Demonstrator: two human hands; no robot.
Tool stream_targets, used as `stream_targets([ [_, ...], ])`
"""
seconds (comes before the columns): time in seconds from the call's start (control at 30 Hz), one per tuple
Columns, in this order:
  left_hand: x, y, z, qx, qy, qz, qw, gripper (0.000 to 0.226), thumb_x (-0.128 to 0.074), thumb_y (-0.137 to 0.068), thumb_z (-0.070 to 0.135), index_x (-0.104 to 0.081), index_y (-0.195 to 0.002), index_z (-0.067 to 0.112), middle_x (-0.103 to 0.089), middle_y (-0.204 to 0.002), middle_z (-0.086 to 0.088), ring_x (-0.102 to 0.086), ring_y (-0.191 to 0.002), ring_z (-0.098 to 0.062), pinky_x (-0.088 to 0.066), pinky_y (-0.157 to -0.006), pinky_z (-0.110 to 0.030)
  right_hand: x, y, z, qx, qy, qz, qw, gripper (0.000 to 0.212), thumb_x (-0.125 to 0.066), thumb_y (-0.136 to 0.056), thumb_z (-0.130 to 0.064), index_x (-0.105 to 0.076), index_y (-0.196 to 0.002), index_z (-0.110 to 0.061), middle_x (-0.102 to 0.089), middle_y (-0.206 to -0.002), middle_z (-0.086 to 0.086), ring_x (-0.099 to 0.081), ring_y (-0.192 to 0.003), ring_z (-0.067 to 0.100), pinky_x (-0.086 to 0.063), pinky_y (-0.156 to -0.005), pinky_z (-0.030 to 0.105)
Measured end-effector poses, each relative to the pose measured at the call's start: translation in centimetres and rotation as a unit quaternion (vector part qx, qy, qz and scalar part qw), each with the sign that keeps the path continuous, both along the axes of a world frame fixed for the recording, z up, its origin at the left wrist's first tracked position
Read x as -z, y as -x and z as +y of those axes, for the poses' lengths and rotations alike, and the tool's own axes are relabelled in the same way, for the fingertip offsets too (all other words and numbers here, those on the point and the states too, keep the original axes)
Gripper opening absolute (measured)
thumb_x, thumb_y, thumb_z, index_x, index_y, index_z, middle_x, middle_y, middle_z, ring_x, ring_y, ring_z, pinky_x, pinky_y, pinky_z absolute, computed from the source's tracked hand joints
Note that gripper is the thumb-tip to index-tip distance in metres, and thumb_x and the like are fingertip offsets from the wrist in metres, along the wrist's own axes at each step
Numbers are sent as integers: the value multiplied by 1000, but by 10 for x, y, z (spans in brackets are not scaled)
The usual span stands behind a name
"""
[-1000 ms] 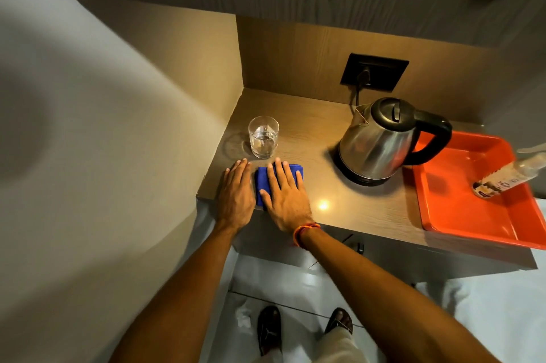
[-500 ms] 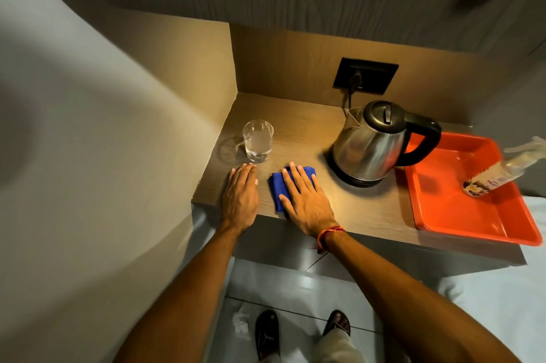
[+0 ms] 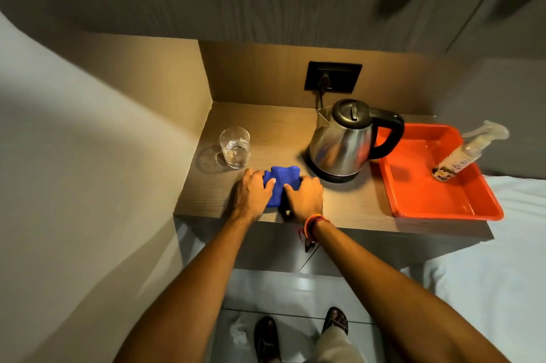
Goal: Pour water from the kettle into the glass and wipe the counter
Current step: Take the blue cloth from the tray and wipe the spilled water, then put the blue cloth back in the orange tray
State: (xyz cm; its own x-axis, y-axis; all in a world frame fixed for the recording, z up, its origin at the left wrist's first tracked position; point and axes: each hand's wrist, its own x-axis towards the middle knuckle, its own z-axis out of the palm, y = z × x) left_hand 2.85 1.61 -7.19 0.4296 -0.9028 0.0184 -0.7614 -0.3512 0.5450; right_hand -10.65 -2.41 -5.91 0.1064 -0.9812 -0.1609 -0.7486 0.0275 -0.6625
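From the head view I look down on a wooden surface (image 3: 348,209) set in a corner niche. My left hand (image 3: 252,195) and right hand (image 3: 304,198) sit side by side near its front edge, both on a bunched blue cloth (image 3: 280,182). The left grip has its thumb pressed onto the cloth's left side with the fingers curled at the fabric; the right grip is curled closed over the cloth's right side, an orange band on that wrist. The cloth rests on the surface between the two hands, its far end sticking out beyond my fingers.

The glass (image 3: 235,147) stands upright just behind the left hand, apart from it, with water in its lower part. The steel kettle (image 3: 342,144) stands on its base behind and right of the right hand, lid shut, black handle turned right, its cord running up to a dark wall socket (image 3: 333,77).

Just beside the kettle on the right lies an orange tray (image 3: 443,209), and a spray bottle (image 3: 461,155) leans tilted inside it.
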Motion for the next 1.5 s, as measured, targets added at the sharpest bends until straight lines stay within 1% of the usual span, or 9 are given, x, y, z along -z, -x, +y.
stream_targets([
  [0.1, -1, 7, -8, -2, 21, 66, 998, 24, -64, -89, 28, -71, -99, 7, -68, -100, -12, -63, -89, -27, -49, -75, -36, -12, 0, -6, 75, -85, -162, 980, 6, -65, -68, -12, -60, -65, -10, -57, -62, 3, -54, -64, 26, -40, -51, 28],
  [0.33, -22, 73, -37, 21, 36, 383, 923, 40, -68, -88, 34, -54, -54, 19, -42, -55, 4, -32, -52, -8, -25, -49, -29, -62, 83, -35, 113, -70, -322, 937, 7, -72, -61, -10, -68, -56, -13, -60, -58, -2, -51, -57, 7, -41, -57, 22],
  [0.47, -39, 138, -66, 56, -52, 554, 829, 20, -74, -83, 31, -69, -81, 12, -58, -80, -12, -48, -64, -17, -37, -53, -24, -81, 166, -61, 167, -65, -334, 925, 14, -65, -49, -8, -62, -38, -16, -53, -42, -13, -44, -54, 12, -37, -52, 22],
  [0.6, -55, 212, -95, 75, -42, 496, 864, 24, -73, -85, 16, -66, -95, -5, -56, -75, -13, -46, -53, -18, -40, -41, -23, -85, 243, -87, 193, -20, -235, 953, 14, -68, -65, 3, -68, -65, -11, -63, -65, 0, -52, -68, 17, -43, -61, 25],
  [0.77, -53, 261, -119, 95, -62, 310, 944, 32, -75, -78, 33, -66, -92, 6, -69, -88, -13, -66, -75, -33, -51, -62, -36, -52, 288, -114, 187, -59, -143, 970, 17, -65, -66, -8, -71, -82, -5, -72, -88, 12, -62, -84, 27, -54, -86, 44],
  [0.97, -56, 256, -114, 108, 0, 143, 984, 34, -72, -78, 32, -48, -64, 11, -62, -69, -13, -64, -71, -38, -42, -55, -36, -54, 280, -109, 210, 14, 17, 977, 27, -55, -79, -8, -70, -101, -5, -71, -105, 21, -65, -99, 42, -48, -75, 36],
  [1.2, -40, 160, -77, 18, 23, 153, 988, 24, -72, -81, 36, -74, -74, 13, -74, -73, -8, -70, -73, -25, -55, -67, -36, -84, 157, -49, 21, 266, -38, 963, 12, -55, -84, -18, -59, -74, -15, -64, -74, 3, -58, -68, 21, -45, -60, 38],
  [1.33, -37, 82, -39, -139, 55, 177, 973, 21, -67, -85, 30, -73, -74, 13, -70, -70, -5, -62, -67, -23, -45, -58, -31, -74, 66, -24, -176, 154, -126, 964, 13, -58, -85, -18, -71, -84, -15, -70, -78, -2, -62, -70, 11, -51, -66, 28],
  [1.5, -29, -9, -5, -330, 156, 262, 893, 6, -69, -80, 0, -64, -80, 3, -69, -83, -18, -64, -79, -26, -50, -69, -38, -60, -21, -30, -188, -26, -170, 967, 32, -60, -92, -20, -67, -122, -11, -73, -113, 8, -69, -98, 17, -58, -91, 40],
])
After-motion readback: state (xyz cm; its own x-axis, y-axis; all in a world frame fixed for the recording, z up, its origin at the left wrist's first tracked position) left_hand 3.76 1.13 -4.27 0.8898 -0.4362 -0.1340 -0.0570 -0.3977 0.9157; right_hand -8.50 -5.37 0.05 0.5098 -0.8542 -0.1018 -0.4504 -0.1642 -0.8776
